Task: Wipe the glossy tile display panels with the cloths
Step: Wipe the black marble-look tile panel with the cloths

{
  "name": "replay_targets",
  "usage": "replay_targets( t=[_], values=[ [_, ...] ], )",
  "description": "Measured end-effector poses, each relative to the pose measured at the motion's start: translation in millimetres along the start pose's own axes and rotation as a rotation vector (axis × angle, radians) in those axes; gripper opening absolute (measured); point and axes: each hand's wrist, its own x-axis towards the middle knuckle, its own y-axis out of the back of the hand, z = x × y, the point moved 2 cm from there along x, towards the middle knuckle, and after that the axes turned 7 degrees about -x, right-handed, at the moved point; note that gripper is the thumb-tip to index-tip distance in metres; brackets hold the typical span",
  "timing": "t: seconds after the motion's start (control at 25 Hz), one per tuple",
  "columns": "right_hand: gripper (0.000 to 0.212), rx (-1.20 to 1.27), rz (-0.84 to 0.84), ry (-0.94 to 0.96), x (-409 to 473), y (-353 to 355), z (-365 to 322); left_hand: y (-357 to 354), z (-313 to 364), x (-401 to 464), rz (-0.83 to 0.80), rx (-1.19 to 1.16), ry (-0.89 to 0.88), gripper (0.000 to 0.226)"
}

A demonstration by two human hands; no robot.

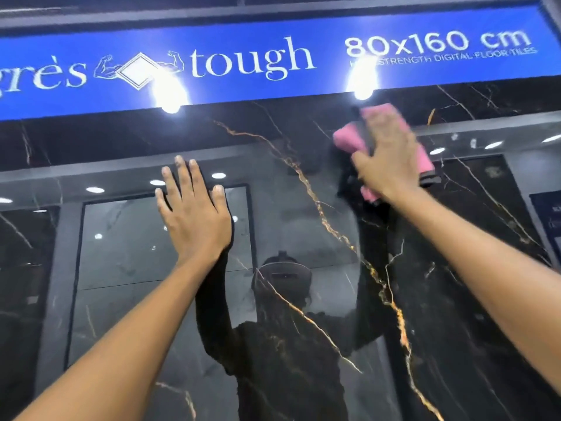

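A glossy black tile panel [303,141] with gold and white veins fills the view. My right hand [387,153] presses a folded pink cloth [349,138] against the panel's upper part, just under the blue sign; the hand looks blurred. My left hand [192,211] lies flat on the panel with fingers spread and holds nothing. The cloth sticks out to the left, right and below my right hand.
A blue sign [249,59] reading "tough 80x160 cm" runs above the panel. Two bright light glares [171,95] sit at its lower edge. The panel mirrors ceiling lights, other tile displays and a person. A dark label [551,217] hangs at the right edge.
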Motion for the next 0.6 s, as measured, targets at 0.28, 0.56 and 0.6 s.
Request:
replay_targets(
  t=[0.28, 0.56, 0.6],
  values=[
    [0.068, -0.035, -0.169, 0.341, 17.4, 18.9, 8.8, 2.0, 1.4, -0.5, -0.010, 0.007, 0.013, 0.059],
    [0.076, 0.026, -0.437, 0.775, -27.2, -18.9, -68.8, 2.5, 1.2, -0.4, -0.016, 0.008, 0.017, 0.059],
    [0.076, 0.049, -0.414, 0.813, -11.6, -8.1, -61.2, 2.8, 1.1, -1.0, -0.014, 0.003, 0.016, 0.059]
  ],
)
